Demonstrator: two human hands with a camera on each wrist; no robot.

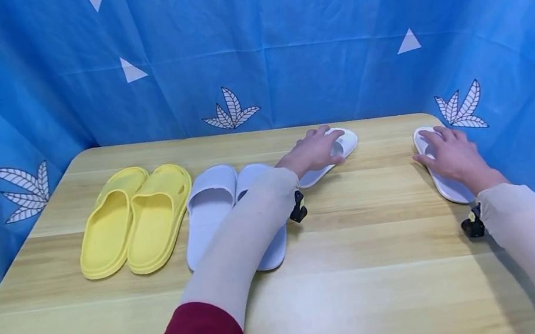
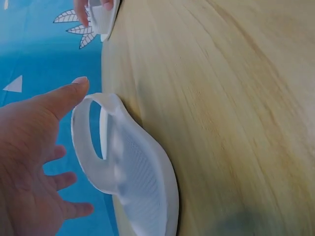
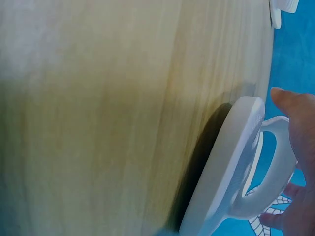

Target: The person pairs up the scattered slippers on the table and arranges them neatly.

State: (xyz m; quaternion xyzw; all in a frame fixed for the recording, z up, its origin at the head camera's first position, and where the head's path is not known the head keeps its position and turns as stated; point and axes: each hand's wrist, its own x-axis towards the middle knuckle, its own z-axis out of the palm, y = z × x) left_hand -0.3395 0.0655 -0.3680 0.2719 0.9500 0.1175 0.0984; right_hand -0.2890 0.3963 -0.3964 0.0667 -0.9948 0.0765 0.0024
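Two white slippers lie apart towards the back of the table. My left hand hovers over the nearer-to-middle white slipper, its fingers spread and the thumb beside the strap. At the right, my right hand is over the other white slipper, thumb stretched out near the strap and fingertips partly hidden behind it. Whether either hand touches its slipper I cannot tell. Under my left forearm sits a pair of pale lavender slippers, the right one partly covered by the sleeve.
A pair of yellow slippers stands side by side at the left of the wooden table. Blue curtains with white triangles and leaf prints hang behind the table and along both sides.
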